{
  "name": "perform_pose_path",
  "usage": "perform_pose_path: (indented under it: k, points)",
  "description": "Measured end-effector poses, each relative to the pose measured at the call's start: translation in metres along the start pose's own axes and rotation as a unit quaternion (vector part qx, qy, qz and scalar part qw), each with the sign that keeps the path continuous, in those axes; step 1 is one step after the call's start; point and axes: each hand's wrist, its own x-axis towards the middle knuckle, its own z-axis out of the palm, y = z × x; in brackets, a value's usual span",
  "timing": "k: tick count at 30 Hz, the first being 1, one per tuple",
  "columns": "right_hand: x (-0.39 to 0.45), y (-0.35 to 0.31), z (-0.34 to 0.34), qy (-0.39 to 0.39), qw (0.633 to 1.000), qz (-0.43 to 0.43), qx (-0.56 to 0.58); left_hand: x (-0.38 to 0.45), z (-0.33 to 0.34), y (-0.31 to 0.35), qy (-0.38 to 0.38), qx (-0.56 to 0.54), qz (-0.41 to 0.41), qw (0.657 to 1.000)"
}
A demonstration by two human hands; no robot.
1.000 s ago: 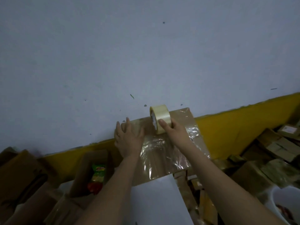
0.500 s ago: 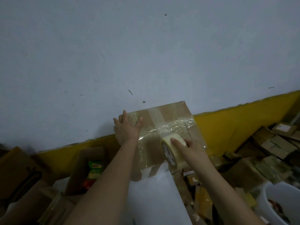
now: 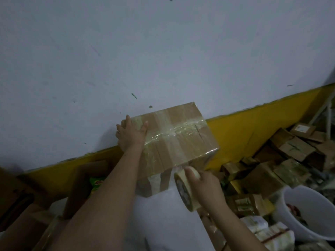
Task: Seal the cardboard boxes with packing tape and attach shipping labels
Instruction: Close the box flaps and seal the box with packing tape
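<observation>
The cardboard box (image 3: 174,134) carries tape on top, no label visible. Left hand (image 3: 131,136) presses it with straight fingers. Right-hand fingers curl round the tape roll (image 3: 186,191) just below its near edge.

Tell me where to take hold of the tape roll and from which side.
Grip the tape roll across its outer band, coming from the right, as the right hand does. It stands on edge off the cardboard box, its cored face turned left, its band facing that hand.
</observation>
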Motion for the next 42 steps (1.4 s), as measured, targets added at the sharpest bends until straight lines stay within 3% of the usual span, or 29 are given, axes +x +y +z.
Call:
perform_pose_path:
  k: [6,8,11,14,19,24,29,32,34,36,38,40,42]
  points:
    - [0.013,0.019,0.027,-0.052,0.998,0.010,0.023,0.006,0.004,-0.002,0.021,0.029,0.043,0.998]
    - [0.020,0.019,0.034,-0.064,0.997,0.003,0.049,0.006,0.005,-0.002,0.067,0.061,0.110,0.990]
    - [0.029,0.018,0.039,-0.067,0.995,-0.016,0.069,0.004,0.008,0.006,0.096,0.102,0.281,0.949]
    - [0.040,0.018,0.042,-0.081,0.989,-0.015,0.119,0.010,0.014,0.014,0.007,0.134,0.411,0.902]
    - [0.063,0.010,0.049,-0.089,0.989,-0.017,0.121,0.034,0.018,0.025,-0.076,0.232,0.401,0.883]
    - [0.075,0.001,0.046,-0.071,0.993,-0.047,0.078,-0.012,0.012,0.028,-0.099,0.241,0.493,0.830]
    - [0.076,0.000,0.048,-0.052,0.997,-0.037,0.045,-0.054,0.010,-0.009,-0.116,0.285,0.423,0.853]
    - [0.081,0.005,0.032,0.117,0.990,0.007,0.081,-0.056,0.009,-0.002,-0.093,0.285,0.367,0.881]
    - [0.099,0.013,0.012,0.201,0.975,0.030,0.091,-0.059,0.004,-0.011,-0.034,0.261,0.313,0.912]
    - [0.123,0.018,-0.009,0.169,0.982,0.013,0.088,-0.065,-0.001,-0.039,0.040,0.177,0.196,0.964]
    - [0.146,0.019,-0.019,0.087,0.991,-0.021,0.104,-0.069,-0.003,-0.068,0.014,0.009,0.024,1.000]
    - [0.159,0.021,-0.019,0.019,0.988,-0.032,0.152,-0.066,0.002,-0.085,-0.102,-0.148,-0.053,0.982]
    - [0.163,0.022,-0.016,0.001,0.986,-0.038,0.162,-0.060,0.016,-0.099,-0.119,-0.185,-0.031,0.975]
